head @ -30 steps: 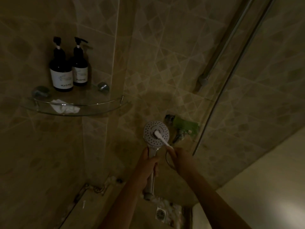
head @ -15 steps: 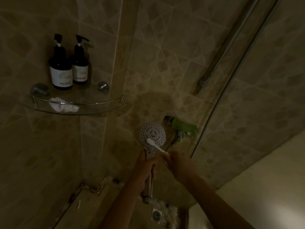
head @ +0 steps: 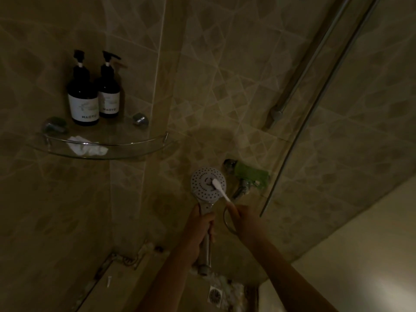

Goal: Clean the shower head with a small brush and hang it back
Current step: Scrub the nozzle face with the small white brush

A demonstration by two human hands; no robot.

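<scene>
A round silver shower head [head: 203,189] faces me in the dim shower, low in the middle of the view. My left hand [head: 200,230] grips its chrome handle just below the head. My right hand [head: 244,219] pinches a small white brush [head: 221,190], whose bristle end lies on the centre of the spray face. A loop of the shower hose [head: 226,221] shows between my two hands.
A glass corner shelf [head: 126,145] at the left carries two dark pump bottles [head: 83,95] and a white cloth [head: 87,147]. The tap with a green cover [head: 249,176] sits behind the shower head. A chrome rail [head: 308,66] runs up the right wall. A floor drain [head: 215,294] lies below.
The brush tip has moved from the lower edge of the spray face up to its centre. My left hand keeps its grip on the handle.
</scene>
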